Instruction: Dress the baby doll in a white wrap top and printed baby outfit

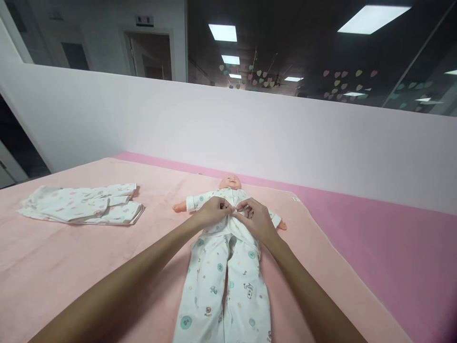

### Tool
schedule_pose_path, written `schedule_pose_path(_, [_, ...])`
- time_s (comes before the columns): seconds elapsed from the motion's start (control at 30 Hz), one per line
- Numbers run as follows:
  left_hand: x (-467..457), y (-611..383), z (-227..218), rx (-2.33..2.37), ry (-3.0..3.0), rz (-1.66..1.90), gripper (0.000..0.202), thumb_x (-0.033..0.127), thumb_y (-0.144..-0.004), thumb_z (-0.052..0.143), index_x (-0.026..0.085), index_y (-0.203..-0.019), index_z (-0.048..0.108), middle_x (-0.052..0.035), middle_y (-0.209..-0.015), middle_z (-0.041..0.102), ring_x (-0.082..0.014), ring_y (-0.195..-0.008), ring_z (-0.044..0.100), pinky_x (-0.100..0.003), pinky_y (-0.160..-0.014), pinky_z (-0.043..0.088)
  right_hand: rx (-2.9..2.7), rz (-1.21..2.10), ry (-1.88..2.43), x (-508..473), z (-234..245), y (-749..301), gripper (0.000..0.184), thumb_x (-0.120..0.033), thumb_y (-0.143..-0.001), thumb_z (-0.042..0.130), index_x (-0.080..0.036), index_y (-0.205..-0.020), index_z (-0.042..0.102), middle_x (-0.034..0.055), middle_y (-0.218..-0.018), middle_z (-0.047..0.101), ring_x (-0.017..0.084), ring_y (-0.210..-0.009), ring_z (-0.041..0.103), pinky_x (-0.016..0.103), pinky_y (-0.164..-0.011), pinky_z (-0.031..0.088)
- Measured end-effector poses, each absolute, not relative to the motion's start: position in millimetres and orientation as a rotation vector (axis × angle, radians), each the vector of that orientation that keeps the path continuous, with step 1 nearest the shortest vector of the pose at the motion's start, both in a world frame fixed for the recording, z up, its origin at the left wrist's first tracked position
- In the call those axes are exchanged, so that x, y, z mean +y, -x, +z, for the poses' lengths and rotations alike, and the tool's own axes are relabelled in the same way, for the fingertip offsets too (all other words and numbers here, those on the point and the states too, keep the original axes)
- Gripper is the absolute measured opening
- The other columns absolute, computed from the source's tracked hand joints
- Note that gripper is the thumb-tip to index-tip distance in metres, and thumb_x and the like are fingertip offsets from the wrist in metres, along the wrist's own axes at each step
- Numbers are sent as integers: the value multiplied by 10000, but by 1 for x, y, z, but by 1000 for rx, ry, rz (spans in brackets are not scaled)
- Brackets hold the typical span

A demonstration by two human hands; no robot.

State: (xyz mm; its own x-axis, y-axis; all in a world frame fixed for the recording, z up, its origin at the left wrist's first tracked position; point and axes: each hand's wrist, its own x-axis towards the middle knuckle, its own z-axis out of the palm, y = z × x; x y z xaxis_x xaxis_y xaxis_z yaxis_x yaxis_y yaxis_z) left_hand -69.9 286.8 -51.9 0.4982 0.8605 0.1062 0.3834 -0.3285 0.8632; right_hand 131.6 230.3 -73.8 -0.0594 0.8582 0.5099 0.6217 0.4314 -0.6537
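Observation:
A baby doll lies on its back on a pale pink blanket, dressed in a white patterned sleepsuit with long legs pointing toward me. My left hand and my right hand meet over the doll's chest. Both pinch the front edges of the sleepsuit together with curled fingers. The doll's two hands stick out at either side of the sleeves.
A second white patterned garment lies crumpled on the blanket to the left. A brighter pink surface extends right of the blanket. A white partition wall stands behind, with glass above it.

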Motion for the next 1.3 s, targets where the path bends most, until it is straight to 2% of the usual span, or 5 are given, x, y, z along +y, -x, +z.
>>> schedule_pose_path(0.6, [294, 80, -54, 894, -1930, 730, 335, 511, -832, 714, 204, -815, 581, 38, -755, 477, -147, -700, 458, -279, -646, 352, -1734, 286, 1282, 221, -76, -129, 203, -455, -946, 715, -253, -956, 699, 46, -936, 718, 186, -687, 590, 343, -668, 504])
schedule_pose_path(0.77, [298, 81, -48, 965, -1962, 747, 395, 510, -841, 711, 222, -1088, 601, 24, -826, 596, -174, -729, 556, -285, -664, 400, -1697, 312, 1418, 235, -56, -133, 292, -532, -954, 672, -243, -992, 666, 51, -1043, 726, 178, -716, 604, 347, -720, 516])
schedule_pose_path(0.93, [322, 72, -35, 1173, -2021, 717, 339, 546, -894, 628, 230, -1020, 629, -52, -946, 723, -234, -843, 656, -310, -721, 428, -1696, 464, 1748, 263, -22, -126, 459, -682, -935, 610, -238, -819, 604, 49, -876, 728, 216, -758, 635, 316, -644, 444])
schedule_pose_path(1.17, [329, 72, -24, 1044, -1938, 632, 353, 520, -807, 734, 198, -944, 684, -36, -889, 689, -200, -788, 617, -287, -677, 421, -1793, 484, 1803, 281, -21, -136, 221, -363, -848, 635, -230, -672, 609, 21, -749, 705, 187, -677, 604, 285, -585, 396])
schedule_pose_path(1.3, [329, 80, -21, 974, -1879, 602, 384, 534, -791, 762, 199, -969, 700, -22, -895, 670, -178, -770, 601, -273, -671, 426, -1784, 412, 1812, 282, -28, -132, 363, -457, -885, 642, -240, -615, 536, 23, -686, 672, 185, -628, 573, 288, -559, 368])
